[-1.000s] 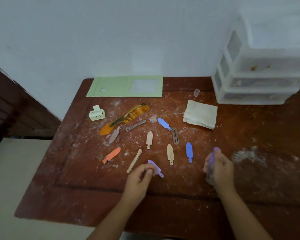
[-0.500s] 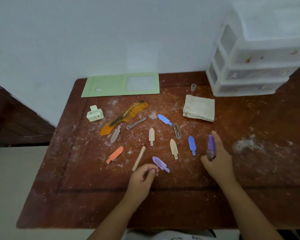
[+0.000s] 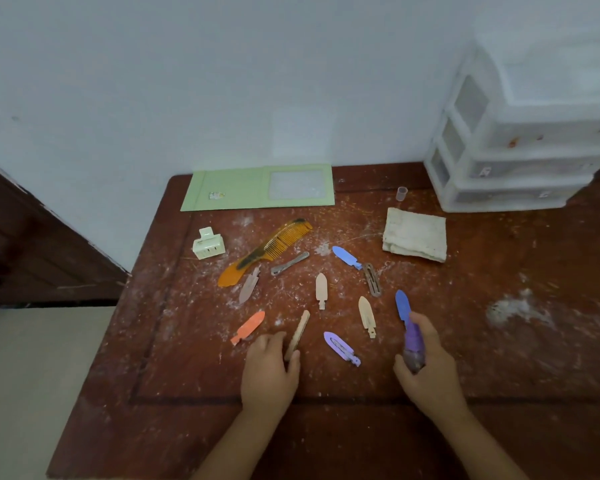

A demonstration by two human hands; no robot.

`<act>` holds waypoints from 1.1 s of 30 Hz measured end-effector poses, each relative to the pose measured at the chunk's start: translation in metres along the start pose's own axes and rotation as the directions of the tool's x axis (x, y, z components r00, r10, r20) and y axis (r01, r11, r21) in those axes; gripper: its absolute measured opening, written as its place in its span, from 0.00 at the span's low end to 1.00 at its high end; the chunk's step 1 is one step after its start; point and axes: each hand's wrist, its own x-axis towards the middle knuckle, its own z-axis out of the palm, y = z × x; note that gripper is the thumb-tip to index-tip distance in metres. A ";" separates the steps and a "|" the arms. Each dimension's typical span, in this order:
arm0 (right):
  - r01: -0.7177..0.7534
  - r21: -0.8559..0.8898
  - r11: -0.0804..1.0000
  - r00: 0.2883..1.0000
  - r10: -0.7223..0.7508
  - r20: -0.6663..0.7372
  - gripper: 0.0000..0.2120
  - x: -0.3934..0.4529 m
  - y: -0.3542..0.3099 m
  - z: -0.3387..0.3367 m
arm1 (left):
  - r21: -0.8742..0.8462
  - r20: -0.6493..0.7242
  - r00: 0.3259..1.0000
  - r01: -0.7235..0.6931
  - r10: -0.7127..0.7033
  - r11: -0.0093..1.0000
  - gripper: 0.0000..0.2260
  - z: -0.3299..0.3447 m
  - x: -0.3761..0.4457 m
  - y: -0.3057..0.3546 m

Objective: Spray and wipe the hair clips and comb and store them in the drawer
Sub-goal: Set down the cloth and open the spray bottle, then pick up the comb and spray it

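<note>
Bottle [image 3: 413, 344] nozzle points away, gripped by right fingers [image 3: 421, 320]; left fingers [image 3: 274, 341] pinch clip [image 3: 298, 334].

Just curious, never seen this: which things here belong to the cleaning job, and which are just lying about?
Job:
- amber plastic comb
- flat coloured hair clips
- purple spray bottle
- folded beige cloth
- white plastic drawers

Lying about:
- green folder
- small clear cap

Two bare forearms enter from the bottom edge, each ending in a bare hand: the left hand [image 3: 269, 372] and the right hand [image 3: 430, 370]. No sleeve, cuff, watch, bracelet or ring shows on either arm or hand as far as the frame reaches. The fingers are short and rounded, with short nails. Nothing more of the person's body or clothing is in view.
</note>
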 end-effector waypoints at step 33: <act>0.228 0.043 0.973 0.959 -0.232 0.163 0.29 0.039 -0.062 -0.007 | -0.713 0.027 0.998 -0.018 0.054 0.701 0.12 -0.072 0.046 0.024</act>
